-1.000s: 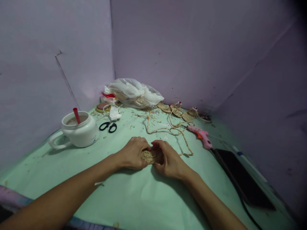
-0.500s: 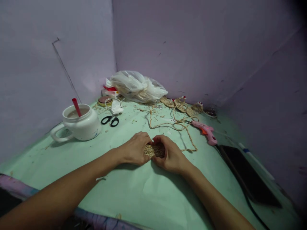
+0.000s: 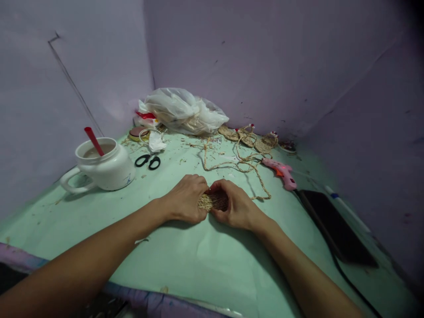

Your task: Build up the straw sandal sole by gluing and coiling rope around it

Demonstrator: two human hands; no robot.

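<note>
Between my two hands is a small piece of coiled, braided straw rope (image 3: 212, 202), low over the middle of the table. My left hand (image 3: 188, 198) is closed on its left side, with the thumb at the near edge and the fingers at the far edge. On the other side my right hand (image 3: 236, 204) curls round it, fingertips and thumb pressed to its edges. The fingers hide both ends of the piece. A loose length of braided rope (image 3: 228, 165) winds over the table behind my hands. Its end by my right hand is hidden.
At left stand a white mug (image 3: 109, 170) with a red stick and black-handled scissors (image 3: 148, 162). A plastic bag (image 3: 185, 110) and woven straw pieces (image 3: 265, 143) lie along the wall. To the right are a pink glue gun (image 3: 281, 172), a phone (image 3: 336, 227) and a cable.
The camera's view has shifted slightly, so the mug, bag and walls sit a little higher and further left. Both hands keep their hold on the straw piece, with almost no change in grip.
</note>
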